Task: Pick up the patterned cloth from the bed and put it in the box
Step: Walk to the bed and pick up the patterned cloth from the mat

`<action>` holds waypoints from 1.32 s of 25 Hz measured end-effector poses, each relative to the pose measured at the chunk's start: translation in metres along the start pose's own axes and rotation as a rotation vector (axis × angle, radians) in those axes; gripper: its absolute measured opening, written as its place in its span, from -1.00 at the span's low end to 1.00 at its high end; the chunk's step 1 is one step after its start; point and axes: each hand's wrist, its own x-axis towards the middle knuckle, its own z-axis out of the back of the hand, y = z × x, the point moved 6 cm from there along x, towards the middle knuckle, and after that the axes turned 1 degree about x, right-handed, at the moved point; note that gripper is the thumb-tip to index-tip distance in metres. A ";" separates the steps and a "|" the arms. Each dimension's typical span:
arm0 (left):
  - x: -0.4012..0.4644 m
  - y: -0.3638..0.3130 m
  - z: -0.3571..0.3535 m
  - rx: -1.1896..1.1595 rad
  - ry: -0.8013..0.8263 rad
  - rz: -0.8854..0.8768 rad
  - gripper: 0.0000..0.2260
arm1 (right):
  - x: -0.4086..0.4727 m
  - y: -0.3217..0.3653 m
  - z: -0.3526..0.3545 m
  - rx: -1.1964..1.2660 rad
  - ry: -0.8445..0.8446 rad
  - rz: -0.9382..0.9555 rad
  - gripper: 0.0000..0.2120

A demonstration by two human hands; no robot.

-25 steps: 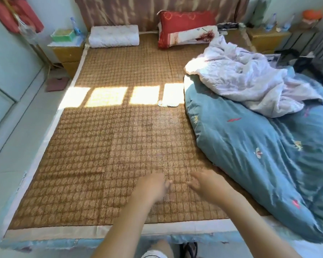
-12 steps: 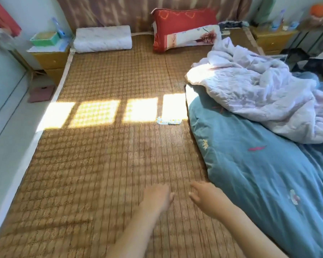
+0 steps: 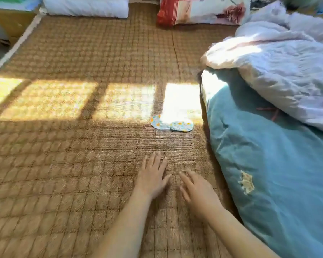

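A small patterned cloth (image 3: 172, 125), pale blue with orange and yellow flowers, lies flat on the woven brown bed mat (image 3: 73, 155), partly in a bright patch of sunlight. My left hand (image 3: 153, 175) stretches out over the mat with fingers spread, a short way in front of the cloth. My right hand (image 3: 198, 190) is beside it, also open and empty, fingers pointing toward the cloth. Neither hand touches the cloth. No box is in view.
A teal quilt (image 3: 268, 174) and a crumpled white blanket (image 3: 287, 67) fill the bed's right side, next to the cloth. A white pillow (image 3: 86, 6) and a red floral pillow (image 3: 203, 12) lie at the head. A wooden nightstand (image 3: 9, 21) stands at far left.
The view has moved forward over the bed and the cloth now looks much closer. Both hands have reached further toward it and their fingers have spread open.
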 end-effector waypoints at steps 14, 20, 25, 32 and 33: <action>0.033 0.014 -0.049 -0.119 -0.175 -0.003 -0.34 | 0.218 -0.027 0.021 -0.201 -0.041 0.124 -0.46; 0.034 0.014 -0.048 -0.096 -0.152 0.005 -0.37 | 0.204 -0.027 0.027 -0.222 -0.070 0.116 -0.50; 0.035 0.014 -0.047 -0.078 -0.166 0.017 -0.36 | 0.219 -0.034 0.033 -0.194 -0.026 0.032 -0.42; 0.034 0.014 -0.048 -0.076 -0.222 0.016 -0.34 | 0.182 -0.034 0.018 -0.328 -0.071 0.096 -0.44; 0.035 0.014 -0.048 -0.071 -0.233 0.014 -0.34 | 0.180 -0.030 0.023 -0.376 -0.124 0.141 -0.47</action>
